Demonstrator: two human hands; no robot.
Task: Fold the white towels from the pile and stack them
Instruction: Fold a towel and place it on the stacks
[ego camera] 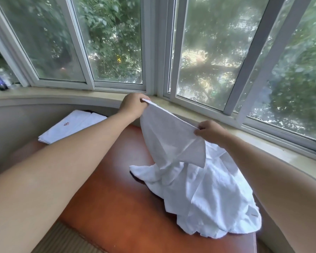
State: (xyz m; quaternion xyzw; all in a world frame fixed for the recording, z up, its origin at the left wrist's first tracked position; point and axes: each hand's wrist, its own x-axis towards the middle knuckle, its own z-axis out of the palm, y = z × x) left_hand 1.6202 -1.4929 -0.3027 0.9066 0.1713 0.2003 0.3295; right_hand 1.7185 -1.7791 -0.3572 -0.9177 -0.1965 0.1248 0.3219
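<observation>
Right now we hold one soft white cloth towel point(171, 141) up by its top edge, our left hand point(132, 105) pinching the far corner with curled fingers point(144, 99) and our right hand point(209, 131) pinching the near corner the same way, so the hem is pulled taut between them. We judge this grip is meant to let the limp fabric hang straight and shake out its creases before the first fold. Its lower part drapes down onto the loose pile of white towels point(213, 201), a crumpled, wrinkled heap lying on the right side of the smooth reddish-brown leather bench seat point(108, 189); where the held towel ends and the pile begins we cannot tell exactly. At the far left of the seat lies a flat stack of folded white towels point(71, 126), square-edged and neat, with a small red embroidered mark on top; we take it as the place the finished towel belongs. Behind everything runs a pale stone window sill point(62, 94) under white-framed windows point(153, 52), with green trees outside.
</observation>
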